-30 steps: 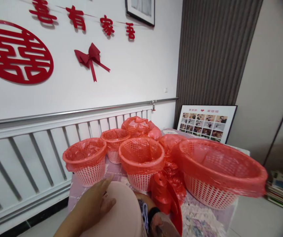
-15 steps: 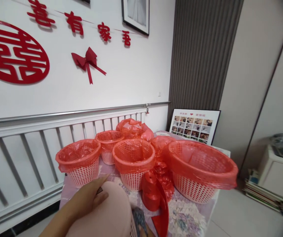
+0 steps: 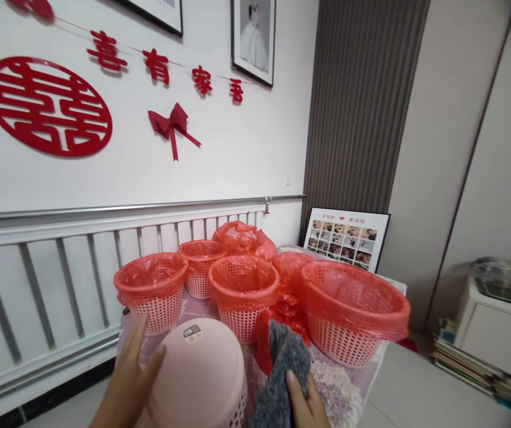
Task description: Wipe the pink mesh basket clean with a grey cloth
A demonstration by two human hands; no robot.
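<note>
A pink plastic basket (image 3: 197, 371) lies upside down at the near edge of the table, its solid bottom facing me with a small label on it. My left hand (image 3: 132, 371) rests flat against its left side, fingers spread. My right hand (image 3: 304, 401) grips a grey knitted cloth (image 3: 282, 368) just to the right of the basket. Behind them stand several pink mesh baskets lined with red plastic bags: a small one at left (image 3: 152, 291), a middle one (image 3: 243, 291) and a wide one at right (image 3: 353, 309).
The table has a floral cloth (image 3: 339, 395). A white slatted rail (image 3: 59, 267) runs behind it on the left. A framed photo collage (image 3: 347, 236) leans on the wall. A white cabinet (image 3: 500, 327) and stacked books (image 3: 473, 362) stand at right.
The grey cloth has come up into view in my right hand. My left hand has slid down to the basket's left side. The view has pulled back and tilted up.
</note>
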